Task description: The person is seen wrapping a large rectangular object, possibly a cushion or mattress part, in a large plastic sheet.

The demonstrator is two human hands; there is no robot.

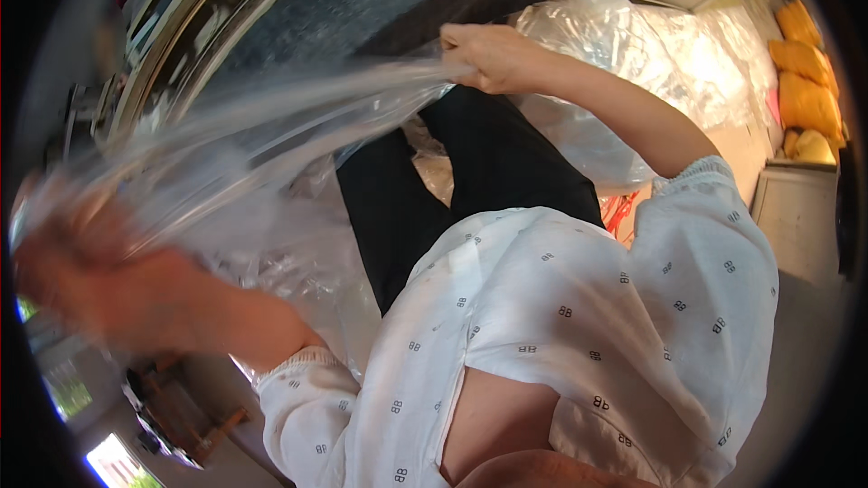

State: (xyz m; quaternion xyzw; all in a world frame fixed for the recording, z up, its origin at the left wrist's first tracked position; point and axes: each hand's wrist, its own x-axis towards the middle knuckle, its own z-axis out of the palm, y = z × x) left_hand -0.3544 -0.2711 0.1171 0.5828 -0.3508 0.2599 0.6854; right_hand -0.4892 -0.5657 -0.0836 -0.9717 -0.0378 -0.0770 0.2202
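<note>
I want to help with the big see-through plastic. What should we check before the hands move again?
1. Right hand gripping the clear plastic sheet: ok, fist closed on it.
2. Left hand gripping it: cannot tell, blurred behind the plastic.
3. Sheet pulled taut between the hands: ok.
4. Sheet free of tears: cannot tell.
5. Sheet apart from the plastic bags behind: cannot tell.

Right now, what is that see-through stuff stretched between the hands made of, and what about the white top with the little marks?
The see-through sheet looks like thin, glossy plastic film: the dark trousers show through it, and it wrinkles and shines. The right hand and the blurred left hand pull it taut. The white top seems soft woven cloth, matte, folding loosely; which fibre is unclear.
</note>
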